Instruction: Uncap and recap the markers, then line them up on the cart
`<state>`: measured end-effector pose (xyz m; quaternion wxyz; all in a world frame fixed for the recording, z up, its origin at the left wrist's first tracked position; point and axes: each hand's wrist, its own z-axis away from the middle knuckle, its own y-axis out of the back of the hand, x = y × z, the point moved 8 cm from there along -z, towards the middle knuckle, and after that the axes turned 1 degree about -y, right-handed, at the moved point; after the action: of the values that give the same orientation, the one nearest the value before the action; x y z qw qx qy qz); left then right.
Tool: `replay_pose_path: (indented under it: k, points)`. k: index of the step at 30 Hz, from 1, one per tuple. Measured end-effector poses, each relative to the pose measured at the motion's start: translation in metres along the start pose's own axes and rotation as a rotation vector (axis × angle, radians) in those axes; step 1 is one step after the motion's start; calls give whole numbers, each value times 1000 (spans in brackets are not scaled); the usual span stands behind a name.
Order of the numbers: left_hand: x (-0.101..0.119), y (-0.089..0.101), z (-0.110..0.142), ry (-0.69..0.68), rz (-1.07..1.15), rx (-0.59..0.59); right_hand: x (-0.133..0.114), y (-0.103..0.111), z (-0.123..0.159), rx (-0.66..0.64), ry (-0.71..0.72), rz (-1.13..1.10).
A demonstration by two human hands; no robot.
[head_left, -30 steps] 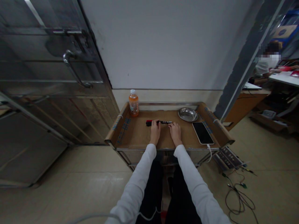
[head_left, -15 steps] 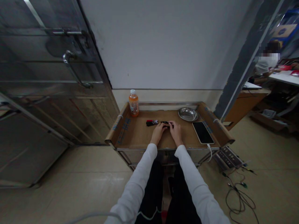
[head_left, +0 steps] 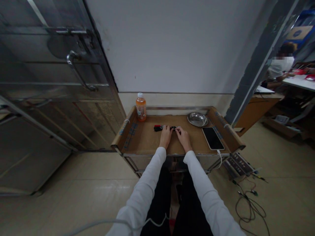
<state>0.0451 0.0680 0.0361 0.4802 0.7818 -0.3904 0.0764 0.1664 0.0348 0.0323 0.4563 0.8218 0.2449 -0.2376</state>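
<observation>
Over the middle of the cardboard-lined cart top [head_left: 145, 141], my left hand [head_left: 165, 137] and my right hand [head_left: 184, 139] are close together. Between their fingertips lies a small, slim black item [head_left: 173, 127], partly covered by the fingers; its kind is too small to make out. Both hands have bent fingers closed at this item, the right one in a pinch. Just left of my left hand lie tools with red and black handles [head_left: 157, 128], their right ends hidden behind its fingers.
An orange drink bottle [head_left: 141, 109] stands at the back left. To the right are a shiny metal dish [head_left: 197, 120] and a phone [head_left: 213, 138] with a white cable. Raised cardboard edges flank the cart top. Cables [head_left: 251, 209] lie on the floor; a person [head_left: 282, 67] sits far right.
My left hand has shifted slightly left, toward the red and black handles, and its fingers now cover their right ends. My right hand stays near the same place with its fingers pinched.
</observation>
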Motion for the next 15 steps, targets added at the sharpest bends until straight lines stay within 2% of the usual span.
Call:
replay_pose_path:
  k: [4, 7, 15]
  points:
    - [9, 1, 3, -82, 99, -59, -3, -3, 0, -34, 25, 53]
    - [9, 1, 5, -68, 141, -120, -7, -3, 1, -43, 60, 29]
    - [8, 4, 6, -36, 149, -61, -3, -7, -1, -40, 50, -52]
